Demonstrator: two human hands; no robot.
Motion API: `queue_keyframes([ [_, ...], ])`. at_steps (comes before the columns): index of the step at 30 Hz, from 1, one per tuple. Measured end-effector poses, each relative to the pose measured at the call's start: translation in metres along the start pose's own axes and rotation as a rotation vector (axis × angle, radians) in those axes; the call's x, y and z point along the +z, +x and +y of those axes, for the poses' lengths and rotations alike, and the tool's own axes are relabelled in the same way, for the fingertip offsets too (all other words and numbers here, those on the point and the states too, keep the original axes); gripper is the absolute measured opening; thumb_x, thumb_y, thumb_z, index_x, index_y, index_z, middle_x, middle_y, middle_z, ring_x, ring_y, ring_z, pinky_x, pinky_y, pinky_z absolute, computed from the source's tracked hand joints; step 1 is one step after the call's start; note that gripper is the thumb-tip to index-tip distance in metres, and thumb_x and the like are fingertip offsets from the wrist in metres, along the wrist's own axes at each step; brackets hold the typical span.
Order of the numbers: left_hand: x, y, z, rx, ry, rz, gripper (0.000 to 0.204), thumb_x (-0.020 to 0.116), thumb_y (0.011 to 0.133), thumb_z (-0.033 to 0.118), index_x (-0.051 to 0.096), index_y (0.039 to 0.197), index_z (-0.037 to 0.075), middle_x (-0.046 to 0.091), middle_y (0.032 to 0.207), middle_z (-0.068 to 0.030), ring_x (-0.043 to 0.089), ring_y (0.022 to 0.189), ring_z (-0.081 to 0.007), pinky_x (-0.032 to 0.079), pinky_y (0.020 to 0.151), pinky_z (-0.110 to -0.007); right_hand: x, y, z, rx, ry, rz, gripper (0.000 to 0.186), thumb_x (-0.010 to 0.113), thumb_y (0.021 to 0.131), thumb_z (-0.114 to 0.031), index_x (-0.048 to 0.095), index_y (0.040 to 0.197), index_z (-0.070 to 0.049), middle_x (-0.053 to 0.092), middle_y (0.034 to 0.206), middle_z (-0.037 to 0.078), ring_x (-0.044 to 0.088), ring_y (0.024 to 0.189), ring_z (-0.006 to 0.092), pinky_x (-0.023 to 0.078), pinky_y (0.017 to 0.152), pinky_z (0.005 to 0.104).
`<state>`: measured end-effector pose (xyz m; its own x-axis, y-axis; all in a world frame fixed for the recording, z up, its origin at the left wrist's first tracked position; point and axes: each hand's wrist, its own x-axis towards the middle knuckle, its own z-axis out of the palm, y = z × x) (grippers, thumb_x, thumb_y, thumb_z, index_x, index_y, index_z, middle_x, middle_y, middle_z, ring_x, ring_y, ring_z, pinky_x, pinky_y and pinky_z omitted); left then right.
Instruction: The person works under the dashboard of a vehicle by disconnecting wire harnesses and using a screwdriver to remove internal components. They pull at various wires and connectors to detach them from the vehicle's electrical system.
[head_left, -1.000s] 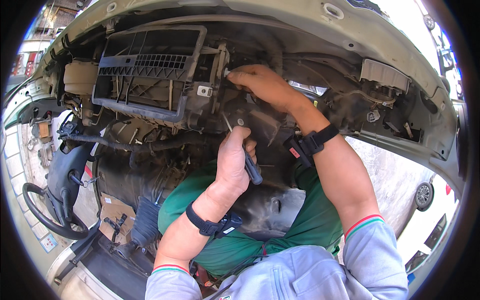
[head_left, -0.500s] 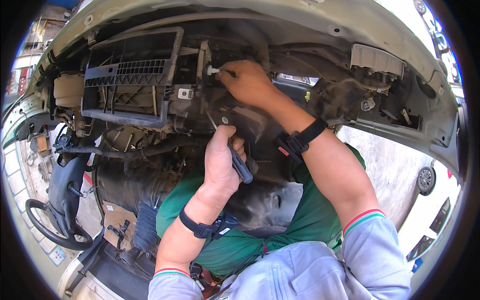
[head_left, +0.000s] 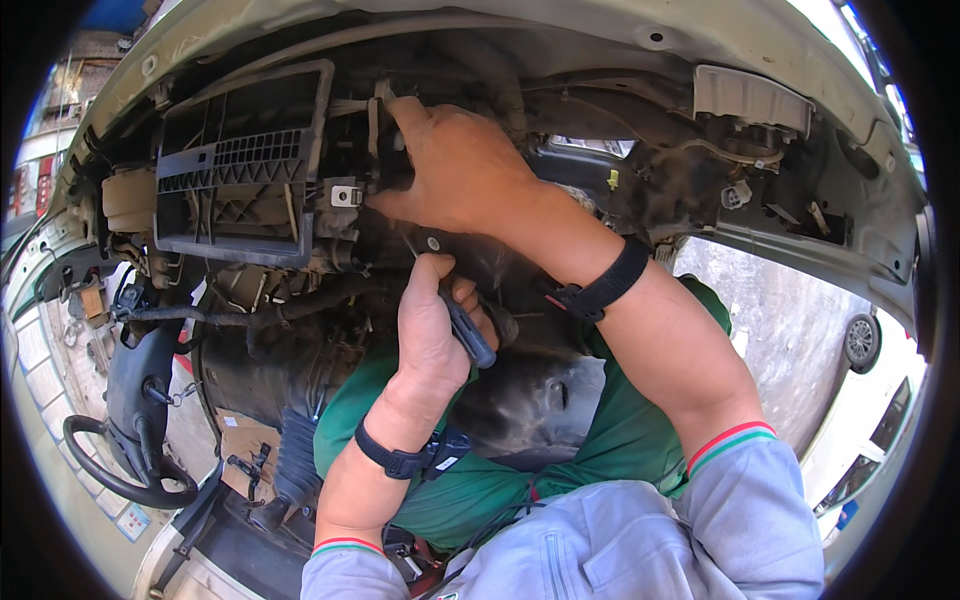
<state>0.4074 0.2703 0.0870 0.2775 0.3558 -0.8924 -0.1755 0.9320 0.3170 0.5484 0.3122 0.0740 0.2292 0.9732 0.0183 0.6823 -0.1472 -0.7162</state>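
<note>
My left hand (head_left: pixel 432 320) is closed round the blue-grey handle of a screwdriver (head_left: pixel 470 334). Its thin metal shaft points up past my thumb toward the dark panel. Above it, my right hand (head_left: pixel 465 170) reaches into the stripped dashboard cavity beside a narrow upright bracket (head_left: pixel 374 140). Its thumb and forefinger are spread apart at the bracket, the forefinger at its upper part and the thumb lower down, near a small metal clip plate (head_left: pixel 346 195). The other fingers are hidden behind the hand. No white plastic piece shows at the fingertips.
A black housing frame with a grille (head_left: pixel 240 155) sits left of the bracket. Below runs a wrapped wiring harness (head_left: pixel 260 312). The steering wheel (head_left: pixel 125 475) stands at the lower left. A light-coloured module (head_left: pixel 752 100) hangs at the upper right, with a loose connector (head_left: pixel 736 195) beneath it.
My right hand has moved left onto the bracket, and its pinch on a small white plastic piece has opened; that piece is out of sight. My left hand keeps the screwdriver almost in place.
</note>
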Motion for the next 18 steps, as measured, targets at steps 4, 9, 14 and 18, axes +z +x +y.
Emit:
queue_keyframes([
  [4,0.0007,-0.0009,0.0017,0.001,0.007,-0.007,0.023,0.057,0.085,0.024,0.043,0.069,0.016,0.040,0.058,0.0017,0.036,0.051,-0.0103,0.028,0.046,-0.026,-0.0047,0.0026,0.0005,0.002,0.003,-0.050,0.090,0.079,0.067,-0.040,0.043,0.134,0.007,0.067,0.093,0.025,0.065,0.093,0.0394,0.053,0.081,0.0450],
  [9,-0.0027,0.0019,0.0017,-0.002,0.018,-0.005,0.022,0.057,0.085,0.024,0.044,0.070,0.016,0.040,0.058,0.0018,0.036,0.051,-0.0103,0.028,0.046,-0.025,0.0007,0.0008,0.0053,-0.046,-0.020,0.017,0.094,0.079,0.067,-0.041,0.040,0.138,0.007,0.068,0.094,0.026,0.066,0.094,0.0388,0.053,0.082,0.0442],
  [14,-0.0039,0.0017,0.0024,-0.027,-0.010,0.003,0.022,0.057,0.085,0.023,0.044,0.070,0.015,0.041,0.058,0.0018,0.036,0.051,-0.0104,0.029,0.046,-0.025,-0.0003,0.0029,0.0026,-0.001,-0.011,-0.031,0.095,0.078,0.066,-0.041,0.041,0.140,0.005,0.068,0.097,0.024,0.065,0.095,0.0380,0.052,0.084,0.0434],
  [18,-0.0052,0.0038,0.0026,0.020,0.024,-0.019,0.021,0.057,0.085,0.023,0.045,0.070,0.014,0.041,0.058,0.0016,0.037,0.051,-0.0106,0.030,0.047,-0.025,-0.0055,-0.0017,0.0065,-0.015,0.070,-0.021,0.094,0.078,0.065,-0.041,0.042,0.140,0.003,0.069,0.097,0.021,0.065,0.095,0.0373,0.053,0.084,0.0428],
])
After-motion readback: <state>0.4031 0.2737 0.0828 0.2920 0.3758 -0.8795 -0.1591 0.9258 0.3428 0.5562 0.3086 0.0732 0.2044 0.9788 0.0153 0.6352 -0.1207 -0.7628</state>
